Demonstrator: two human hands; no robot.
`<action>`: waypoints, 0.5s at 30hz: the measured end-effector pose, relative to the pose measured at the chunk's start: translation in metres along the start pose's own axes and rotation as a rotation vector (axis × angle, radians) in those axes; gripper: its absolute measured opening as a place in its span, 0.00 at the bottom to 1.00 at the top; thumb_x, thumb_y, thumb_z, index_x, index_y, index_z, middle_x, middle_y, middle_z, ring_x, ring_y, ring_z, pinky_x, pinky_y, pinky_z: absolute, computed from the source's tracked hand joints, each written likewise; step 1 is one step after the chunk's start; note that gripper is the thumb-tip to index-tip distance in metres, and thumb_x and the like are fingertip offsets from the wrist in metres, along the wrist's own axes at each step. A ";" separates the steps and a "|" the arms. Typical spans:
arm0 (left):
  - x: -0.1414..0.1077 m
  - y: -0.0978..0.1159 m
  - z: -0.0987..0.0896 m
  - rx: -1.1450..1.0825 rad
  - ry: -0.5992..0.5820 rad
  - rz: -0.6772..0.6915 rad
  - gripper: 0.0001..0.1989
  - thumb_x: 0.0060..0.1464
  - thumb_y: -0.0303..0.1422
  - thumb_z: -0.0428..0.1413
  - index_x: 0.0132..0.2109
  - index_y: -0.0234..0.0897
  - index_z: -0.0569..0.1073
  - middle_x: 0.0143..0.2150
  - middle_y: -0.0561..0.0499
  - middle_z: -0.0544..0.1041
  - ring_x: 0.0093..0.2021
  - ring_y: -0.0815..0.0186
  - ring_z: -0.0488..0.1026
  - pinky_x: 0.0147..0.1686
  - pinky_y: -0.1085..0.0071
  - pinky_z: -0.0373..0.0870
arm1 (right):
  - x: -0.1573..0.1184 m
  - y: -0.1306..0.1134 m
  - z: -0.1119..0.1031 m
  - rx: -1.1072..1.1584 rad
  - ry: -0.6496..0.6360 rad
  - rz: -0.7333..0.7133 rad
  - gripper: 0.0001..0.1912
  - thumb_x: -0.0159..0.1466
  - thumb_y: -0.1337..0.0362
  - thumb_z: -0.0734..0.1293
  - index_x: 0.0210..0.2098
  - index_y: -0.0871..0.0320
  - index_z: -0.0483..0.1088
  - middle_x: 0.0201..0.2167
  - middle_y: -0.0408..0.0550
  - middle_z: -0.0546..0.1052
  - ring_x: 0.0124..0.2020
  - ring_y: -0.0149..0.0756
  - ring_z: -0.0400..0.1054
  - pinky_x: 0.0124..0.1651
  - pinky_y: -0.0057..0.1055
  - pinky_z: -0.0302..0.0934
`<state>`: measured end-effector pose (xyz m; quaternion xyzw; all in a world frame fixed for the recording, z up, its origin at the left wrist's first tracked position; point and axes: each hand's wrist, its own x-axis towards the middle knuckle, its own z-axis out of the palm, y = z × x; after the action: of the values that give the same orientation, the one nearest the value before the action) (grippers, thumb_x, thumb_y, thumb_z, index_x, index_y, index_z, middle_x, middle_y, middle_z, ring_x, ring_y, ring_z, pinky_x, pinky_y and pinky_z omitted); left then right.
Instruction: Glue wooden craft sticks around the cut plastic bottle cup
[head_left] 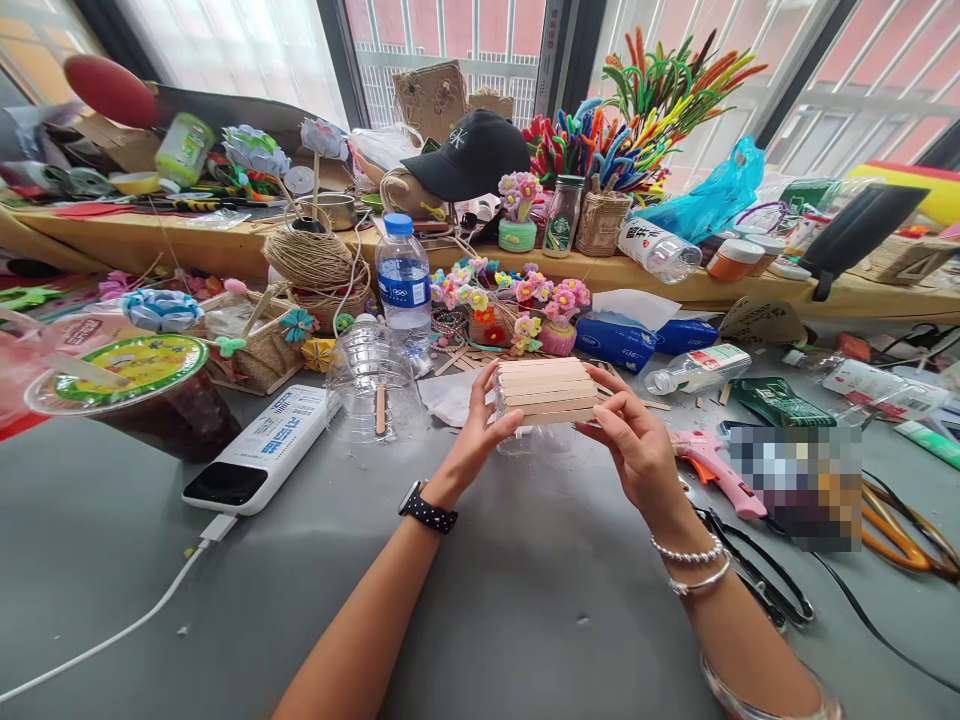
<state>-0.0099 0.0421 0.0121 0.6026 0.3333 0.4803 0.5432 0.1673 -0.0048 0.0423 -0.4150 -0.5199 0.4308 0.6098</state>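
Note:
Both my hands hold a clear plastic bottle piece that has pale wooden craft sticks lined up side by side across it. My left hand grips its left end, with a black dotted watch on that wrist. My right hand grips its right end, with bead and metal bracelets on the wrist. The piece hovers just above the grey table, near its middle.
A cut clear bottle half with one stick, a water bottle, a white power bank with cable, a pink glue gun, black scissors, a twine ball, tissues and craft flowers crowd the table.

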 end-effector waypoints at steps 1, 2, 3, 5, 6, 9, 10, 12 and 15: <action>0.000 0.000 0.000 -0.004 0.000 -0.001 0.36 0.49 0.43 0.51 0.61 0.46 0.44 0.64 0.49 0.44 0.63 0.55 0.45 0.58 0.60 0.47 | 0.000 0.000 0.000 0.001 0.001 0.000 0.10 0.56 0.59 0.63 0.23 0.57 0.62 0.58 0.44 0.57 0.55 0.41 0.56 0.43 0.35 0.67; 0.000 0.000 0.000 -0.007 0.002 0.005 0.36 0.48 0.43 0.51 0.61 0.46 0.44 0.64 0.48 0.45 0.62 0.55 0.45 0.58 0.60 0.48 | 0.000 0.001 0.000 -0.001 0.004 -0.001 0.10 0.56 0.59 0.63 0.23 0.57 0.62 0.58 0.44 0.57 0.55 0.41 0.57 0.43 0.35 0.67; 0.000 0.000 0.000 -0.009 0.003 0.012 0.36 0.48 0.43 0.51 0.61 0.46 0.44 0.64 0.48 0.45 0.62 0.55 0.45 0.58 0.60 0.48 | 0.000 0.001 0.000 -0.007 0.010 -0.001 0.10 0.56 0.58 0.63 0.23 0.57 0.62 0.58 0.44 0.57 0.54 0.40 0.57 0.42 0.35 0.67; 0.000 0.000 0.000 -0.011 0.004 0.022 0.36 0.48 0.43 0.51 0.61 0.46 0.44 0.64 0.48 0.45 0.62 0.55 0.46 0.57 0.60 0.49 | 0.000 0.001 0.000 -0.033 0.025 -0.005 0.10 0.56 0.58 0.63 0.24 0.57 0.62 0.58 0.44 0.58 0.53 0.40 0.59 0.40 0.33 0.68; 0.000 0.000 0.000 -0.013 0.003 0.020 0.36 0.48 0.43 0.51 0.61 0.46 0.43 0.64 0.48 0.45 0.62 0.55 0.46 0.57 0.60 0.50 | 0.000 0.002 0.000 -0.049 0.031 -0.008 0.10 0.56 0.58 0.62 0.24 0.57 0.62 0.58 0.44 0.58 0.52 0.40 0.59 0.39 0.32 0.68; 0.000 0.001 0.000 -0.015 -0.003 0.011 0.37 0.48 0.44 0.51 0.61 0.47 0.43 0.64 0.48 0.44 0.60 0.54 0.50 0.56 0.59 0.52 | 0.001 0.003 0.000 -0.073 0.040 -0.027 0.10 0.57 0.58 0.62 0.24 0.57 0.63 0.56 0.45 0.58 0.51 0.38 0.61 0.36 0.30 0.69; 0.000 0.002 0.000 -0.017 -0.005 0.012 0.37 0.48 0.44 0.51 0.61 0.47 0.42 0.64 0.47 0.44 0.60 0.54 0.51 0.55 0.59 0.53 | 0.001 0.003 0.000 -0.069 0.040 -0.035 0.09 0.57 0.59 0.62 0.24 0.57 0.63 0.56 0.45 0.58 0.50 0.37 0.61 0.37 0.30 0.69; 0.000 0.002 0.000 -0.021 -0.007 0.016 0.37 0.48 0.44 0.51 0.61 0.47 0.42 0.64 0.47 0.44 0.59 0.54 0.53 0.54 0.59 0.54 | 0.001 0.004 0.000 -0.059 0.040 -0.047 0.09 0.57 0.59 0.62 0.24 0.57 0.64 0.55 0.45 0.59 0.50 0.36 0.60 0.40 0.32 0.68; 0.000 0.002 0.000 -0.017 -0.002 0.017 0.37 0.47 0.44 0.51 0.61 0.47 0.42 0.64 0.48 0.45 0.59 0.54 0.53 0.54 0.58 0.55 | 0.001 0.004 0.001 -0.071 0.046 -0.057 0.10 0.57 0.58 0.62 0.24 0.57 0.63 0.54 0.46 0.60 0.51 0.37 0.59 0.42 0.33 0.68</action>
<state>-0.0099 0.0417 0.0144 0.6014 0.3236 0.4872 0.5443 0.1657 -0.0029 0.0390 -0.4313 -0.5322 0.3849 0.6185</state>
